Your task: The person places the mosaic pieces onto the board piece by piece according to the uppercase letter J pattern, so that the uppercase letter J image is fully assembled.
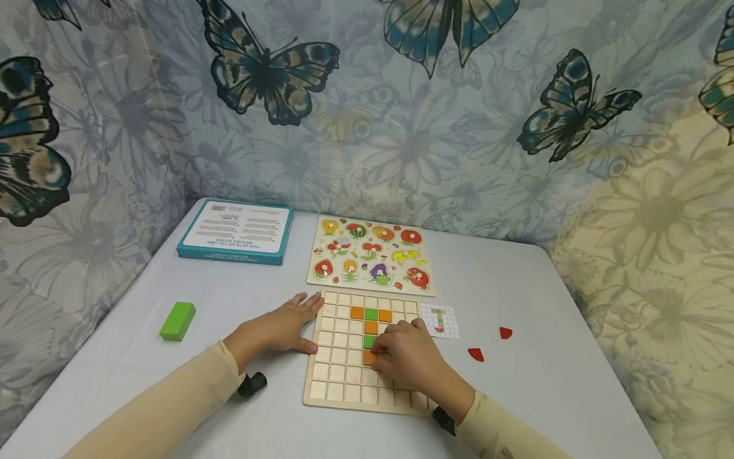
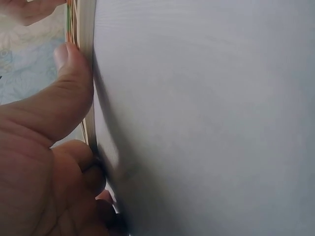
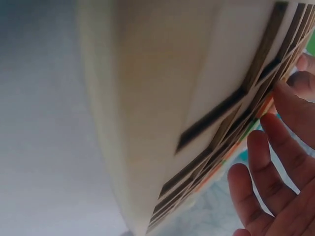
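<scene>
My left hand [image 1: 282, 326] rests along the left edge of a wooden grid board [image 1: 336, 390], fingers spread, thumb [image 2: 74, 73] against its side. Over the board's middle, my right hand [image 1: 410, 354] has its thumb and index finger at an orange tile [image 1: 369, 357] in the grid, seemingly pinching it by its right side. The other right-hand fingers [image 3: 263, 162] are loosely extended. Above that tile stands a column: a green tile [image 1: 369, 342], an orange one [image 1: 371, 327], then a top row of orange, green, orange. A pattern card [image 1: 448, 320] lies to the board's right.
Two red quarter-round pieces [image 1: 476, 354] lie right of the card. Behind the board is a fruit puzzle [image 1: 373, 264]. A teal-edged box [image 1: 234, 231] sits at the back left, a green block [image 1: 178, 321] nearer on the left. Butterfly-patterned cloth [image 1: 367, 159] hangs behind the table.
</scene>
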`<state>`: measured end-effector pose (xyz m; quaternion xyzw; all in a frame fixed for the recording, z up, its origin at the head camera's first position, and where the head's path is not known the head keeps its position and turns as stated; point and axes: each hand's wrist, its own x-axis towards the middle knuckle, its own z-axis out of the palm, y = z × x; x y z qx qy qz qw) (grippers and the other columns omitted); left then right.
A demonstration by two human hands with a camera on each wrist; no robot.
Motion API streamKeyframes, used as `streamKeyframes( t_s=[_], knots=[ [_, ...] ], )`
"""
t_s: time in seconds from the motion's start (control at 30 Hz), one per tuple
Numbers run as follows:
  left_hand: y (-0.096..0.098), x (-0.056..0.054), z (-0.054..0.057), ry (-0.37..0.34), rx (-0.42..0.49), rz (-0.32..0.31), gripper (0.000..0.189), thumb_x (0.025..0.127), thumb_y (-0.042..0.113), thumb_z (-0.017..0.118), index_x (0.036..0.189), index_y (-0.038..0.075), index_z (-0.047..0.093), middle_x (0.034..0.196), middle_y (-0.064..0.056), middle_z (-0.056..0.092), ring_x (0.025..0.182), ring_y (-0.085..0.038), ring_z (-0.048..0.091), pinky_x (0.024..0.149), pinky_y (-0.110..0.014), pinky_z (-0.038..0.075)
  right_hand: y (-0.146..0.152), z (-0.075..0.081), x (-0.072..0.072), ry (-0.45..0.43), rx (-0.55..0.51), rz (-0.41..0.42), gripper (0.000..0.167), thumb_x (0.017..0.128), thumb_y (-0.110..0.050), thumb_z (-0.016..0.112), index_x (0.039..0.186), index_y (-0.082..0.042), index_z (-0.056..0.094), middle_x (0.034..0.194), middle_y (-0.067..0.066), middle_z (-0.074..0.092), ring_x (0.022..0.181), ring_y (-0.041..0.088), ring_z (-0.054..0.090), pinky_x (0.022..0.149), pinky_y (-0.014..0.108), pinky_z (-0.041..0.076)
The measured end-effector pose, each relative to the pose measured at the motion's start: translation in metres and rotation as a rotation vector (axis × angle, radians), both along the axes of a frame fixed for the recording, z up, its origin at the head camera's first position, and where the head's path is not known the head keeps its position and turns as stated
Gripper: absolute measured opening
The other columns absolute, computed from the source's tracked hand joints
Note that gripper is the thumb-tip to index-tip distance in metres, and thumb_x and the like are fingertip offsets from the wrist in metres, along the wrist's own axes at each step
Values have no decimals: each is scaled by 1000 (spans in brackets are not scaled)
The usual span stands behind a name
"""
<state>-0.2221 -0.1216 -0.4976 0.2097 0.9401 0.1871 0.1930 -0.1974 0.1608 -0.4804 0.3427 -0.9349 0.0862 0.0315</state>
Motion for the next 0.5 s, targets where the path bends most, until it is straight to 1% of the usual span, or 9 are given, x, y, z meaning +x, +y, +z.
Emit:
streamKeyframes(
  t_s=[0.1,0.2,0.3,0.37,0.43,0.5],
  knots=[
    [-1,-1,-2,0,16,8,102,80,45,77,156,7,21,163,-4,11,148,-34,4,115,-51,15,3,2,-1,-11,4,-22,19,73,-39,85,84,-26,76,79,-17,63,75,8,53,73,37,34],
    [-2,-1,-3,-9,24,18,102,80,44,78,156,8,21,163,-3,12,148,-33,4,115,-51,15,16,5,-2,-38,-6,-91,21,73,-40,85,86,-26,76,78,-17,63,75,5,52,74,38,34],
    [-1,0,-3,-18,27,17,103,79,44,78,156,8,21,163,-3,12,148,-33,4,115,-52,16,44,9,-5,-56,7,-200,22,74,-38,84,89,-25,76,77,-17,62,76,6,53,77,40,37],
    [-1,0,-3,-17,24,14,103,80,44,78,156,7,21,163,-3,11,148,-34,4,115,-52,16,68,14,-8,-67,35,-286,24,74,-37,84,92,-23,76,78,-14,62,77,9,55,78,43,38],
    [-1,0,-2,-11,21,10,103,80,45,78,156,7,21,163,-4,11,148,-35,4,114,-53,16,93,20,-13,-73,73,-363,26,75,-35,83,95,-19,76,79,-10,64,77,14,57,77,46,40],
    [-1,0,-1,-10,18,13,103,80,45,77,157,7,20,163,-4,11,148,-35,4,114,-53,16,116,25,-18,-106,104,-437,29,76,-34,83,97,-15,75,81,-4,65,75,18,59,72,48,41]
  ],
)
